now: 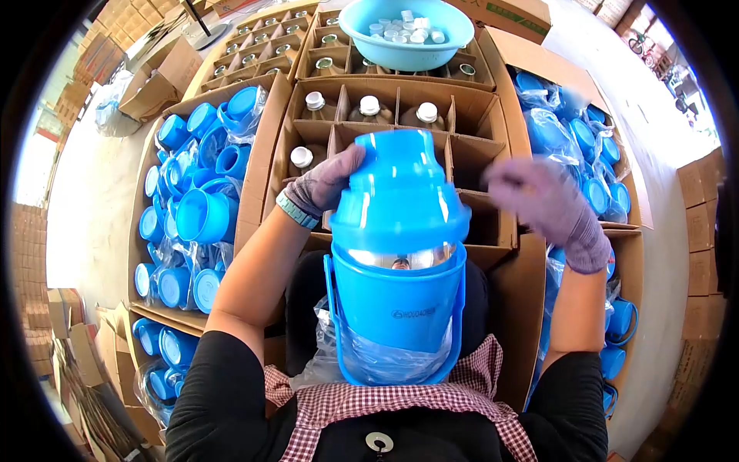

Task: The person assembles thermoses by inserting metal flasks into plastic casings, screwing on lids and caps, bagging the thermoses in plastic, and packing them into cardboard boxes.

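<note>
A blue plastic thermos jug (396, 296) with a side handle and a clear plastic bag round its lower part stands upright between my knees. My left hand (327, 181), in a purple-grey glove, is closed on the left side of its stepped blue top (400, 200). That top sits over the jug's mouth, with a shiny silvery band showing in the gap beneath. My right hand (546, 204), gloved too, is raised to the right, apart from the jug. Its fingers look bent but are smeared by motion, so I cannot tell whether anything is in them.
Ahead lies a divided carton (493, 100) with several white-capped bottles (369, 108). Cartons of blue jug parts flank me, with blue cups (204, 215) left and bagged blue pieces (585, 146) right. A light-blue basin (408, 58) of small white caps rests on farther boxes.
</note>
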Tool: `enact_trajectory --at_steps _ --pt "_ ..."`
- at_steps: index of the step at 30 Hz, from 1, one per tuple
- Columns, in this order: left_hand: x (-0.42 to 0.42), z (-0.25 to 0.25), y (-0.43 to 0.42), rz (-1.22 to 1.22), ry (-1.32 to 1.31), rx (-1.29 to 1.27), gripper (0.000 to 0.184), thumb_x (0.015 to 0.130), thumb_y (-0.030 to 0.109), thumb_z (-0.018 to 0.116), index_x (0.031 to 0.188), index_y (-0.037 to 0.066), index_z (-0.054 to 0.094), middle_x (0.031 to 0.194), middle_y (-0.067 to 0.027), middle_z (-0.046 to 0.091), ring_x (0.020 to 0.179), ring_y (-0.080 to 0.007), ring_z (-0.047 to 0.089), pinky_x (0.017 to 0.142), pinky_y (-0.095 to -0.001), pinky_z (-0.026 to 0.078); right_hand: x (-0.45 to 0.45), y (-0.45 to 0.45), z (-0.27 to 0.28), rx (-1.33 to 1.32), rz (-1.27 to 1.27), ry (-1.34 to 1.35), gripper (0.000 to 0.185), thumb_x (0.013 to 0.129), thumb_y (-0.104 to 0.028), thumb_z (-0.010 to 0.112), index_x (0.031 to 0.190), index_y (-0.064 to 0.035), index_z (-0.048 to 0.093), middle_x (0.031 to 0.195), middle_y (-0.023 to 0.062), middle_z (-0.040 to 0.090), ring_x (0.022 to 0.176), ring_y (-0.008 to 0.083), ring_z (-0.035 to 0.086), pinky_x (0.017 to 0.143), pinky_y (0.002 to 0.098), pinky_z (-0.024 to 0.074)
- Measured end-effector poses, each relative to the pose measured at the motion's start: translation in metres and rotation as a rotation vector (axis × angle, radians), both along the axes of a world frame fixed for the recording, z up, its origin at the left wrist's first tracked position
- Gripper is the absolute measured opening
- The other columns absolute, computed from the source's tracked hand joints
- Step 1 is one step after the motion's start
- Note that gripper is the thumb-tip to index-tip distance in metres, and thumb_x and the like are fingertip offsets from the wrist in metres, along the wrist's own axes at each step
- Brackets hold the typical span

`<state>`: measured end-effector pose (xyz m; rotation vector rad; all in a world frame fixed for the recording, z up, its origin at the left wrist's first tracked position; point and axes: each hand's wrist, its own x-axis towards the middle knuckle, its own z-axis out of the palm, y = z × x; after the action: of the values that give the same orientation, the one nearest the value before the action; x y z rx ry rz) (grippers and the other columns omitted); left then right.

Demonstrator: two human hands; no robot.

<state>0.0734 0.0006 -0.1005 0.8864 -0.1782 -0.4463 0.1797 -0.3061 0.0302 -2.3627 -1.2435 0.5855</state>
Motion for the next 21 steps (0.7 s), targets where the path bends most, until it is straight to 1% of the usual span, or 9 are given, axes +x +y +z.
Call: enact_trajectory --at_steps 2,3,5,8,10,14,18,20,21 --pt "0.002 -0.004 0.001 -0.116 -0.119 0.098 0.111 0.079 0.072 0.075 0.156 0.001 0.037 0.152 -0.0217 0.050 0.139 -0.0365 0.051 0.120 -0.0506 0.038 -0.004 0.028 -0.010 0.684 -0.081 0.116 0.029 0.100 -0.028 0.065 0.117 -0.0037 0.067 0.100 0.0120 0.071 0.089 0.0172 0.072 0.079 0.0293 0.0578" --pt "0.000 0.002 -0.003 -0.079 -0.090 0.072 0.110 0.077 0.069 0.080 0.153 0.000 0.042 0.147 -0.0150 0.056 0.133 -0.0244 0.057 0.113 -0.0412 0.046 -0.007 0.042 -0.011 0.661 -0.035 0.173 0.033 0.100 -0.030 0.066 0.118 -0.0036 0.067 0.103 0.0107 0.071 0.092 0.0176 0.071 0.082 0.0303 0.0567" --pt "-0.010 0.021 -0.003 -0.048 -0.040 0.146 0.111 0.077 0.070 0.079 0.153 0.000 0.040 0.147 -0.0148 0.055 0.133 -0.0240 0.057 0.113 -0.0407 0.046 -0.013 0.067 -0.012 0.615 0.067 0.290 0.039 0.099 -0.035 0.067 0.122 -0.0033 0.067 0.107 0.0083 0.071 0.099 0.0184 0.070 0.088 0.0324 0.0545" --pt "-0.020 0.031 -0.007 0.015 -0.018 0.234 0.112 0.078 0.074 0.075 0.155 0.000 0.038 0.148 -0.0150 0.054 0.133 -0.0240 0.056 0.113 -0.0400 0.045 -0.014 0.087 -0.026 0.543 0.198 -0.070 0.052 0.097 -0.045 0.070 0.125 -0.0015 0.065 0.109 0.0085 0.070 0.106 0.0175 0.068 0.094 0.0319 0.0523" --pt "-0.023 0.033 -0.008 0.050 -0.034 0.245 0.112 0.079 0.072 0.075 0.155 0.000 0.038 0.148 -0.0161 0.053 0.133 -0.0260 0.056 0.113 -0.0411 0.045 -0.027 0.085 -0.017 0.654 0.168 0.074 0.059 0.094 -0.050 0.071 0.127 -0.0016 0.063 0.108 0.0095 0.071 0.108 0.0180 0.068 0.096 0.0334 0.0517" --pt "-0.035 0.053 -0.018 0.084 -0.032 0.249 0.112 0.077 0.068 0.080 0.156 0.001 0.037 0.151 -0.0180 0.052 0.136 -0.0295 0.055 0.114 -0.0431 0.046 -0.032 0.082 -0.022 0.901 0.222 -0.026 0.062 0.093 -0.051 0.072 0.132 -0.0063 0.056 0.102 0.0116 0.072 0.087 0.0203 0.074 0.078 0.0347 0.0585" --pt "-0.048 0.060 -0.029 0.111 0.035 0.225 0.111 0.080 0.069 0.077 0.157 0.001 0.035 0.153 -0.0185 0.049 0.136 -0.0291 0.055 0.115 -0.0431 0.046 -0.037 0.084 -0.035 0.830 0.056 0.028 0.067 0.089 -0.053 0.078 0.132 -0.0063 0.056 0.101 0.0101 0.072 0.088 0.0217 0.074 0.081 0.0357 0.0587" --pt "-0.052 0.064 -0.031 0.148 0.039 0.311 0.109 0.082 0.070 0.074 0.157 0.001 0.035 0.154 -0.0188 0.048 0.136 -0.0290 0.054 0.115 -0.0435 0.045 -0.049 0.075 -0.024 0.729 -0.005 0.177 0.080 0.080 -0.055 0.083 0.133 -0.0032 0.056 0.115 0.0135 0.068 0.115 0.0241 0.067 0.100 0.0386 0.0511" --pt "-0.053 0.064 -0.030 0.152 0.032 0.318 0.109 0.083 0.071 0.072 0.157 0.001 0.034 0.153 -0.0190 0.049 0.136 -0.0289 0.055 0.114 -0.0431 0.045 -0.057 0.075 -0.021 0.750 0.016 0.107 0.081 0.077 -0.054 0.085 0.134 -0.0038 0.055 0.117 0.0137 0.067 0.115 0.0250 0.067 0.100 0.0388 0.0511"
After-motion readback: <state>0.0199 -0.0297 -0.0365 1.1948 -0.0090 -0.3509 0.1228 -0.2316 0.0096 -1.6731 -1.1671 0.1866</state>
